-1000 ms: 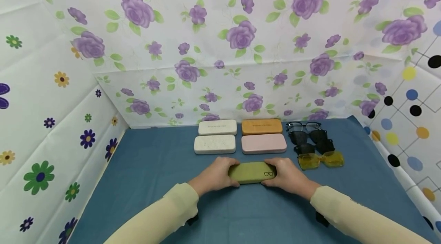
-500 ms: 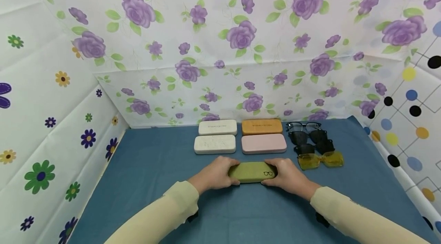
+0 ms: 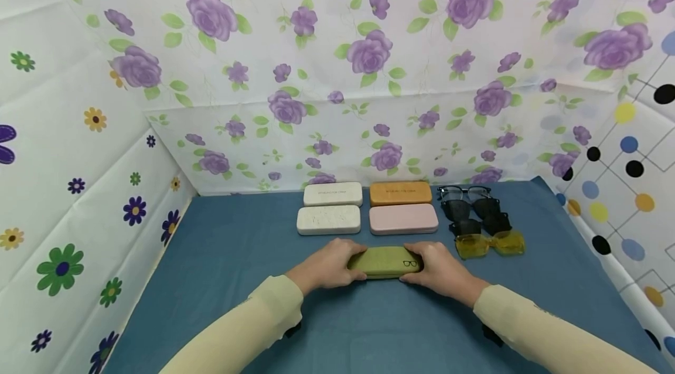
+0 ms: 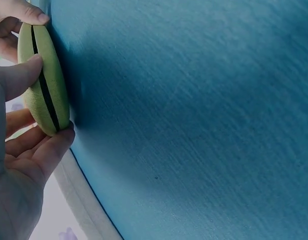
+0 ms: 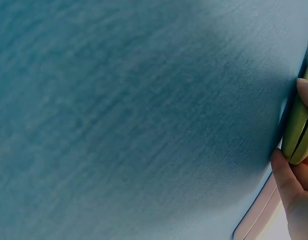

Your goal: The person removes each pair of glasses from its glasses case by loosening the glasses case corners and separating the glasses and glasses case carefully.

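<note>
A green glasses case [image 3: 382, 261], with a small black glasses drawing on its lid, is held lengthwise above or on the blue cloth. My left hand [image 3: 333, 262] grips its left end, thumb at the front edge and fingers around the far side. The right hand [image 3: 439, 268] grips the other end in the same way. In the left wrist view a narrow dark slit runs along the front of the green case [image 4: 55, 80] between lid and base, with the left thumb across it. The right wrist view shows that case [image 5: 296, 125] partly, cut off by the frame edge.
Behind the hands lie a white case [image 3: 332, 194], a marbled white case [image 3: 328, 220], an orange case [image 3: 401, 193] and a pink case [image 3: 403, 218]. To their right are clear glasses [image 3: 464, 193], two dark pairs of sunglasses [image 3: 457, 210] and yellow-lensed glasses [image 3: 490, 244].
Both hands stay at the ends of the green case with hardly any movement. The seam along its front shows a little more plainly in the head view.
</note>
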The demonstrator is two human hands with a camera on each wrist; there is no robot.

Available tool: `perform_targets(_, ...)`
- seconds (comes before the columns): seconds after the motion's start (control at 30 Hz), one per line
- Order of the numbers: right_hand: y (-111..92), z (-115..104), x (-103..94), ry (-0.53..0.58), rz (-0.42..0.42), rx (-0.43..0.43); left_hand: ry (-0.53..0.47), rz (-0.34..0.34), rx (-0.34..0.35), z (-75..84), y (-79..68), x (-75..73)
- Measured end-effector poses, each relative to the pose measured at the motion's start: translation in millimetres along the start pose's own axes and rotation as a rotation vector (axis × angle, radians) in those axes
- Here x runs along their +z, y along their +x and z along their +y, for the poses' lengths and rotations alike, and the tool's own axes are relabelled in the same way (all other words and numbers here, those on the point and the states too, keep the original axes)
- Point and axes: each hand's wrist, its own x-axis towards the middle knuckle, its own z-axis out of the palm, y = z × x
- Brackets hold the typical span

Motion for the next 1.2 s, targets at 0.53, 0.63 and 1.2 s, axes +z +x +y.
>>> perform_targets(0.53,-1,1,0.4,0.01,0.022,-0.024,-0.204,-0.018,-0.04,-7.3,-0.6,-3.0)
perform_targets(0.63,0,2,-0.4,0.017,0.025,-0.02,-0.225,-0.015,-0.044,-8.9,0.0,-3.9)
perform_targets(1.2,2,4,0.1,0.102,0.023,0.007,-0.272,-0.03,-0.068,-8.0,0.6,-4.6)
